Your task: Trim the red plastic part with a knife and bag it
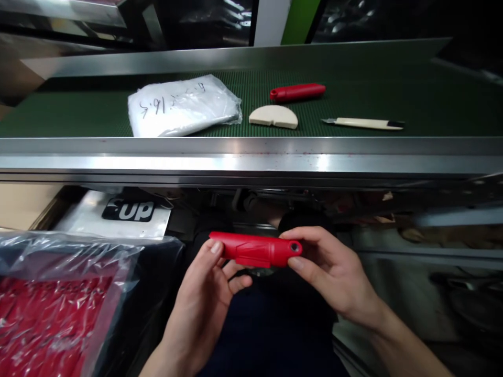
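Note:
I hold a red plastic knife handle (255, 250) level in front of me, below the conveyor's edge. My left hand (204, 293) pinches its left end between thumb and fingers. My right hand (334, 272) grips the right end, the one with the small round hole. On the green belt (432, 99) ahead lie a second red handle (297, 92), a cream half-round piece (274, 116) and a cream knife with a blade tip (363, 123).
A white plastic bag with handwriting (183, 106) lies on the belt at left. A steel rail (251, 162) edges the conveyor. A clear bag full of red parts (51, 309) sits at my lower left beside a box.

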`<state>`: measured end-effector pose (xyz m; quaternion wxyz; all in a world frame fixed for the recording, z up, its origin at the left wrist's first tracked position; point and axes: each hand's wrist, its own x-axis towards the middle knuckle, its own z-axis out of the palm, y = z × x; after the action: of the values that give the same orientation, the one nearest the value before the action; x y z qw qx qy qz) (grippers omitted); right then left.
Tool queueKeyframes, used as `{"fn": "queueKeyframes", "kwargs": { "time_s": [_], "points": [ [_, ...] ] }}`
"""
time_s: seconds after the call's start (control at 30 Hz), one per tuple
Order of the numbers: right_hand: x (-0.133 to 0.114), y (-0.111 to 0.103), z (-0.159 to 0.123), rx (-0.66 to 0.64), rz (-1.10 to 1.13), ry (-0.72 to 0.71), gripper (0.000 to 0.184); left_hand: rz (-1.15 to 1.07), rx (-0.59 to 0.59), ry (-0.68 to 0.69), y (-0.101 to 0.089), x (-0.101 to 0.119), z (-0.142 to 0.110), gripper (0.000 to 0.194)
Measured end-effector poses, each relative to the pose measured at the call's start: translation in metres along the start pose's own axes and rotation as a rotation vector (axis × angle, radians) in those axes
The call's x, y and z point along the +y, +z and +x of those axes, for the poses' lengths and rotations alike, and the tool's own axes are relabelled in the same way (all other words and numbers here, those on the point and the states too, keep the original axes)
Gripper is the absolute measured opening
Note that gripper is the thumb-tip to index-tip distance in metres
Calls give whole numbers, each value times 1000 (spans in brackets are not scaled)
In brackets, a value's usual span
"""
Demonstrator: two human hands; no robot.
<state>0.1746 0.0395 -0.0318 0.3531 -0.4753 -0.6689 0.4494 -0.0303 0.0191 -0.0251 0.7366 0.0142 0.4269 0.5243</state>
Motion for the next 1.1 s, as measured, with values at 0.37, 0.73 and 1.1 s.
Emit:
{"fn": "queueKeyframes", "kwargs": {
  "time_s": [0.37,0.73,1.1],
  "points": [
    [-2,14,-1,180,56,94,12,243,-9,156,6,-14,-5,42],
    [12,5,6,343,395,230,15,341,-57,275,1,-13,-18,35],
    [-5,-8,-24,81,38,-134,41,140,-127,203,4,-9,-9,45]
  ]
}}
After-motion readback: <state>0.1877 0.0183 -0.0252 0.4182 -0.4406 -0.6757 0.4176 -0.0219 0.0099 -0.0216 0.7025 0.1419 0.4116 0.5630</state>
